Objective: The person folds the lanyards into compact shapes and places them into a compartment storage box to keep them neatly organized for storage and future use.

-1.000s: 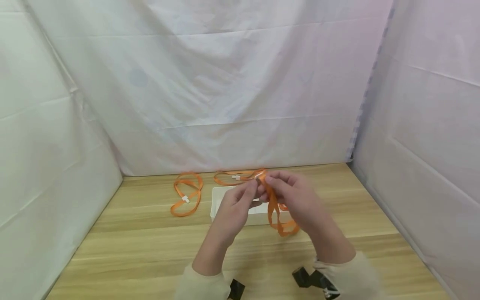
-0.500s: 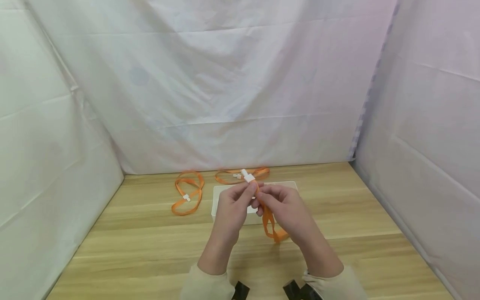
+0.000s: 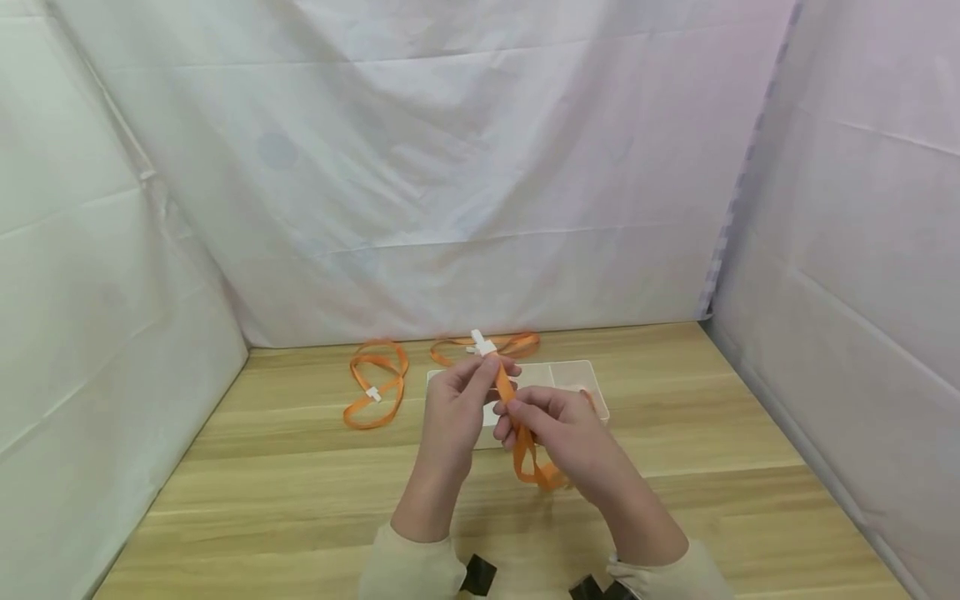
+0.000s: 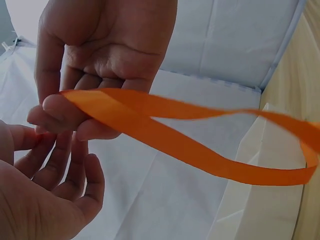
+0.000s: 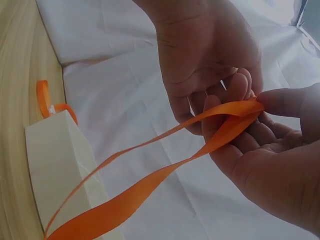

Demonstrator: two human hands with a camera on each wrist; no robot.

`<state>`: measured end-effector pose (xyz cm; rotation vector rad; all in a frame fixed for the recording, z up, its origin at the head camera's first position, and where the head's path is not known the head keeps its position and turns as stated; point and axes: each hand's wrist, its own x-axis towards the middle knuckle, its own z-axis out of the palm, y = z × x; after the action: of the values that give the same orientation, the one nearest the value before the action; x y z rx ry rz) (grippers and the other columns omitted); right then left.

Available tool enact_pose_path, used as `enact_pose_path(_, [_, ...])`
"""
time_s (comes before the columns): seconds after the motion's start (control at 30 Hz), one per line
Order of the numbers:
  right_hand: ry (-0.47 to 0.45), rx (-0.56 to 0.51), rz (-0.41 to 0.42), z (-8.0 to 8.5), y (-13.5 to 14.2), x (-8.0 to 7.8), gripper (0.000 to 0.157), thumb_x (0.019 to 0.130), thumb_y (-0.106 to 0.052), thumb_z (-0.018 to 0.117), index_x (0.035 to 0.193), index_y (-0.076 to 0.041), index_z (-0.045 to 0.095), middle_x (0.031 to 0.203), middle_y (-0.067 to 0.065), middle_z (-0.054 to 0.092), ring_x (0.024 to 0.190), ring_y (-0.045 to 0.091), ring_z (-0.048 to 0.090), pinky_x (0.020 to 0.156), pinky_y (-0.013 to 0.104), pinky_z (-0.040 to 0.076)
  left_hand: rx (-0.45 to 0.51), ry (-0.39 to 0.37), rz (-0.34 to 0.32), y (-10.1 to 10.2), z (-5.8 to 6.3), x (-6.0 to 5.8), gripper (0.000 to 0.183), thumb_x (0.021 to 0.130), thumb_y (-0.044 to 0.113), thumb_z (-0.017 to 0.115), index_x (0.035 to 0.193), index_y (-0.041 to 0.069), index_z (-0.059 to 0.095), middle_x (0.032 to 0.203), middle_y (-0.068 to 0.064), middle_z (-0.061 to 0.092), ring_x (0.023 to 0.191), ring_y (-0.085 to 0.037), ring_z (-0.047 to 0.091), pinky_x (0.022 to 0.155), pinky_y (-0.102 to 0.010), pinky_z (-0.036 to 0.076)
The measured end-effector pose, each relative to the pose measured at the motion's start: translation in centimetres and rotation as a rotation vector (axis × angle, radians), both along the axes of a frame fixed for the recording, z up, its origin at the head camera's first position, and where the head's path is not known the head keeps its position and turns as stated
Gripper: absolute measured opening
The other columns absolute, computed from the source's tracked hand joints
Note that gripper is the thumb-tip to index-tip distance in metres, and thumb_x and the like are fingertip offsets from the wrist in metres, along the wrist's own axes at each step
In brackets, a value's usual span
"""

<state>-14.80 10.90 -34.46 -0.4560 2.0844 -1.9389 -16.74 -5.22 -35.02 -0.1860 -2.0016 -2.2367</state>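
An orange lanyard (image 3: 504, 385) with a white plastic clip (image 3: 483, 343) at its top is held up in front of me in the head view. My left hand (image 3: 459, 402) pinches the strap just under the clip between thumb and fingers. Lower on the same strap, my right hand (image 3: 558, 429) pinches it between thumb and forefinger. The strap's loop (image 4: 200, 150) hangs below the right hand's fingers, as both wrist views show. The clip is hidden behind the hands in the wrist views.
Behind the hands stands a white divided box (image 3: 573, 375) with a bit of orange strap at its right. Two more orange lanyards lie on the wooden table (image 3: 262, 467): one looped lanyard (image 3: 401, 375) at the left, another lanyard (image 3: 525, 343) behind the box. White cloth surrounds the table.
The white clip has come into view and points up to the left. The right hand has slid down the strap, away from the left hand, and the loop hangs lower.
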Motion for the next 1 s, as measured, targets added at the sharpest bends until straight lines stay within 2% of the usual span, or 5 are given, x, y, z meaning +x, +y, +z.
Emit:
enact_pose_path(0.13, [0.005,0.034,0.016,-0.2,0.2,0.3,0.03,0.112,-0.024,0.056,0.115,0.001,0.071,0.093,0.001,0.075,0.09,0.019,0.07,0.09,0.031,0.057,0.011,0.007,0.017,-0.3,0.1,-0.1,0.03,0.109,0.024,0.061,0.104,0.001,0.078,0.1,-0.007,0.078,0.102,-0.026,0.075,0.096,-0.041,0.062])
enact_pose_path(0.3, [0.066,0.062,0.044,-0.2,0.6,0.5,0.032,0.112,-0.026,0.056,0.115,0.001,0.073,0.101,0.008,0.076,0.1,0.021,0.07,0.097,0.032,0.057,0.028,0.004,0.047,-0.7,0.1,-0.3,0.03,0.109,0.023,0.061,0.108,-0.002,0.077,0.099,-0.005,0.078,0.093,-0.023,0.076,0.089,-0.036,0.063])
enact_pose_path(0.5, [0.124,0.068,0.064,0.0,1.1,0.6,0.032,0.112,-0.025,0.057,0.119,0.0,0.075,0.105,0.009,0.075,0.102,0.019,0.073,0.098,0.027,0.057,0.066,0.023,0.02,-1.0,0.0,-0.4,0.029,0.11,0.025,0.061,0.109,0.0,0.076,0.094,0.001,0.077,0.09,-0.019,0.075,0.089,-0.036,0.063])
enact_pose_path(0.7, [0.073,0.067,-0.002,0.0,1.0,0.4,0.031,0.108,-0.028,0.064,0.111,-0.002,0.08,0.096,0.006,0.08,0.099,0.023,0.075,0.096,0.037,0.057,0.081,0.073,-0.008,-1.3,0.5,-0.1,0.029,0.11,0.026,0.061,0.111,0.0,0.075,0.092,0.003,0.076,0.087,-0.017,0.076,0.089,-0.035,0.063])
enact_pose_path(1.0, [0.006,0.047,-0.053,-0.7,0.7,-0.1,0.022,0.098,-0.024,0.077,0.109,-0.006,0.083,0.095,0.009,0.084,0.104,0.025,0.079,0.108,0.047,0.054,0.068,0.096,-0.049,-1.2,1.2,0.2,0.028,0.109,0.023,0.062,0.113,-0.001,0.075,0.089,0.005,0.076,0.089,-0.017,0.073,0.089,-0.033,0.063])
